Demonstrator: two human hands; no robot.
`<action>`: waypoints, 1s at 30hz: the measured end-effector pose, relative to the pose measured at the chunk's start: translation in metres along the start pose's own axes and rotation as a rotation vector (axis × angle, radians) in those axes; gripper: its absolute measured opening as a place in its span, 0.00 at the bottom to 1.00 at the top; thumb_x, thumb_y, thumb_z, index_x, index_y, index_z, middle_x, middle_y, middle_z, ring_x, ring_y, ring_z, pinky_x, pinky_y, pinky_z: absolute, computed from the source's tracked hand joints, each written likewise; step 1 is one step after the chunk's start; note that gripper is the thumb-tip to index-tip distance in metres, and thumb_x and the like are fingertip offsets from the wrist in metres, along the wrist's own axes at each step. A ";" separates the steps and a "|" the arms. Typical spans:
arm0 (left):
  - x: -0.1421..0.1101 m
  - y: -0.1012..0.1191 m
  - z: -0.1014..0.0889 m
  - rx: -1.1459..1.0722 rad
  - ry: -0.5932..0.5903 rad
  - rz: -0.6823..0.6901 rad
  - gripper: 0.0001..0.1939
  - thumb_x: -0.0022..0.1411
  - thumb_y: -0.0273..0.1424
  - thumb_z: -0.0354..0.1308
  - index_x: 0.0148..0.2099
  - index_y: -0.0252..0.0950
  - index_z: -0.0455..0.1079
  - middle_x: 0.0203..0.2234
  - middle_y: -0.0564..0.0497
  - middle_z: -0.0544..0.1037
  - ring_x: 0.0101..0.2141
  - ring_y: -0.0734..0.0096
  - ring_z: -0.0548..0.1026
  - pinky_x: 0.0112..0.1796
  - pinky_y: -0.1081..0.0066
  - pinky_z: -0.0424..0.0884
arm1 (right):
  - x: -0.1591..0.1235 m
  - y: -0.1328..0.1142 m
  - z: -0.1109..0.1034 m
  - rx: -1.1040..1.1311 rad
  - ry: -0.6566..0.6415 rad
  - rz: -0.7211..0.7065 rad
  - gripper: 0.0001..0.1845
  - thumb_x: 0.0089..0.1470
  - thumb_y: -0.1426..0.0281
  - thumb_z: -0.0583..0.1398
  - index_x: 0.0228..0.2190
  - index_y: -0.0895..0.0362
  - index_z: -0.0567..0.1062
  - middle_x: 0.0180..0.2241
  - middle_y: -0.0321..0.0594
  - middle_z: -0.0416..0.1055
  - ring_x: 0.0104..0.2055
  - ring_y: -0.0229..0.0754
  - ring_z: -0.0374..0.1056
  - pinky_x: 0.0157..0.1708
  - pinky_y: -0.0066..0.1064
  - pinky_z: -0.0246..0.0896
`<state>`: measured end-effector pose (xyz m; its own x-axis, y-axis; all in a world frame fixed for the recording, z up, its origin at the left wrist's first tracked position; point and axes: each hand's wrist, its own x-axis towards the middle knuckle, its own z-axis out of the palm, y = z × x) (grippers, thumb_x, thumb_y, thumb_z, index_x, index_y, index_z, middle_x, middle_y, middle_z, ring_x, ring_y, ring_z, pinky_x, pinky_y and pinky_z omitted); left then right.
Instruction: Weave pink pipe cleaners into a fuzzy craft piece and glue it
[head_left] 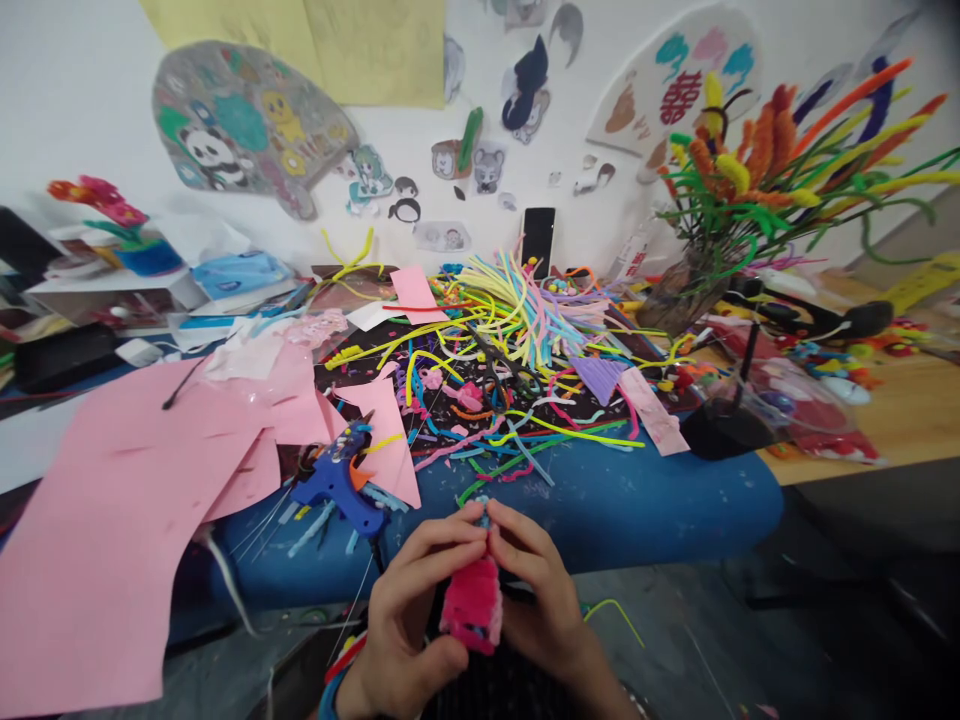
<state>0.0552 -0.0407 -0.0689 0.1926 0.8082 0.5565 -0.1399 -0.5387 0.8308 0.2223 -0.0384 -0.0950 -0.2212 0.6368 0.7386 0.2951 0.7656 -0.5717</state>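
Between my two hands is a pink fuzzy pipe-cleaner craft [472, 605], box-like at its lower end, with a light blue tip [483, 500] at the top. My left hand [420, 600] wraps its left side, thumb near the lower edge and fingertips at the upper part. My right hand [544, 590] pinches the upper end from the right; its thumb is mostly hidden behind the craft. A blue hot glue gun [341, 490] lies on the table just left of my hands. Ahead of them are scattered pipe cleaners [525, 320] in many colours.
Large pink sheets [142, 480] cover the table's left side. Scissors [491, 370] lie among the pipe cleaners. A vase of pipe-cleaner flowers [675, 290] and a black stand [727, 425] are at the right. The blue table edge [637, 530] is beyond my hands. A phone [538, 240] leans against the wall.
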 end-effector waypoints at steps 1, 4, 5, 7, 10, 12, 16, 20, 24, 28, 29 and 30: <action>0.000 0.001 0.000 -0.006 -0.002 -0.008 0.25 0.62 0.47 0.59 0.57 0.40 0.73 0.47 0.42 0.78 0.55 0.51 0.72 0.56 0.58 0.70 | 0.000 0.000 0.000 -0.005 -0.001 -0.001 0.33 0.59 0.78 0.60 0.62 0.53 0.59 0.58 0.52 0.67 0.62 0.48 0.64 0.56 0.42 0.68; 0.001 0.003 0.000 -0.014 0.001 -0.005 0.24 0.62 0.44 0.59 0.56 0.39 0.73 0.47 0.42 0.78 0.56 0.51 0.72 0.56 0.59 0.70 | 0.000 0.000 0.000 -0.009 -0.002 0.000 0.31 0.60 0.77 0.59 0.62 0.52 0.59 0.58 0.52 0.67 0.61 0.48 0.64 0.55 0.42 0.70; 0.001 0.003 0.000 -0.010 0.004 -0.006 0.23 0.63 0.44 0.59 0.56 0.39 0.73 0.47 0.42 0.78 0.56 0.52 0.72 0.56 0.60 0.70 | 0.000 0.000 0.000 -0.011 -0.003 -0.003 0.31 0.60 0.77 0.59 0.62 0.52 0.59 0.58 0.52 0.67 0.61 0.48 0.65 0.54 0.42 0.70; 0.001 0.004 0.000 0.004 0.014 -0.007 0.22 0.63 0.42 0.59 0.56 0.39 0.74 0.46 0.42 0.78 0.55 0.53 0.72 0.55 0.60 0.70 | 0.001 -0.001 0.000 -0.021 -0.005 -0.005 0.30 0.60 0.77 0.59 0.62 0.53 0.59 0.58 0.52 0.67 0.61 0.48 0.64 0.55 0.42 0.70; 0.002 0.006 0.000 0.037 0.041 -0.034 0.19 0.64 0.39 0.59 0.54 0.39 0.74 0.46 0.42 0.78 0.54 0.52 0.74 0.54 0.59 0.72 | 0.001 -0.001 0.001 -0.038 -0.001 0.005 0.31 0.60 0.78 0.59 0.62 0.52 0.59 0.58 0.51 0.67 0.61 0.47 0.64 0.55 0.41 0.70; 0.002 0.009 0.000 0.060 0.057 -0.060 0.17 0.63 0.36 0.60 0.54 0.39 0.75 0.46 0.42 0.78 0.53 0.51 0.74 0.53 0.57 0.73 | 0.000 0.000 0.001 -0.046 -0.003 0.017 0.32 0.60 0.78 0.59 0.63 0.50 0.58 0.58 0.51 0.66 0.61 0.48 0.64 0.55 0.42 0.70; 0.002 0.011 0.000 0.078 0.071 -0.085 0.16 0.63 0.34 0.60 0.53 0.39 0.75 0.46 0.42 0.78 0.52 0.52 0.75 0.53 0.58 0.73 | -0.004 0.003 0.001 -0.050 -0.020 0.017 0.33 0.59 0.79 0.59 0.63 0.51 0.58 0.59 0.51 0.65 0.62 0.49 0.63 0.55 0.45 0.69; 0.001 0.009 -0.001 0.065 0.062 -0.116 0.16 0.63 0.33 0.60 0.53 0.40 0.75 0.47 0.43 0.77 0.53 0.52 0.74 0.54 0.58 0.71 | -0.005 0.005 0.002 -0.053 -0.019 0.022 0.34 0.58 0.80 0.60 0.62 0.51 0.59 0.59 0.51 0.66 0.62 0.50 0.64 0.55 0.45 0.69; 0.001 0.007 -0.001 0.018 0.053 -0.165 0.16 0.63 0.34 0.60 0.53 0.41 0.75 0.47 0.44 0.77 0.54 0.54 0.73 0.56 0.60 0.68 | -0.004 0.005 0.002 -0.058 -0.011 0.014 0.33 0.58 0.79 0.59 0.62 0.52 0.60 0.58 0.52 0.67 0.61 0.50 0.65 0.55 0.44 0.70; 0.002 0.006 -0.001 -0.060 0.062 -0.213 0.15 0.62 0.35 0.61 0.51 0.41 0.76 0.47 0.45 0.77 0.54 0.56 0.73 0.56 0.63 0.68 | -0.003 0.005 0.002 -0.057 -0.012 0.019 0.33 0.58 0.80 0.60 0.62 0.52 0.60 0.58 0.51 0.67 0.62 0.49 0.64 0.55 0.43 0.69; 0.003 0.006 -0.001 -0.079 0.062 -0.221 0.15 0.62 0.36 0.62 0.51 0.41 0.76 0.46 0.45 0.76 0.54 0.57 0.73 0.56 0.64 0.68 | -0.002 0.004 0.002 -0.054 -0.010 0.016 0.33 0.58 0.80 0.59 0.62 0.52 0.60 0.58 0.52 0.66 0.62 0.48 0.64 0.55 0.42 0.69; 0.003 0.006 -0.001 -0.095 0.063 -0.224 0.15 0.62 0.36 0.62 0.51 0.41 0.76 0.46 0.46 0.76 0.54 0.57 0.72 0.56 0.64 0.68 | -0.001 0.004 0.002 -0.051 -0.007 0.016 0.33 0.58 0.80 0.59 0.62 0.52 0.60 0.58 0.52 0.67 0.61 0.48 0.64 0.55 0.42 0.69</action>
<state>0.0540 -0.0412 -0.0624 0.1687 0.9199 0.3540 -0.1918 -0.3217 0.9272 0.2217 -0.0361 -0.0991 -0.2222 0.6494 0.7273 0.3452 0.7500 -0.5642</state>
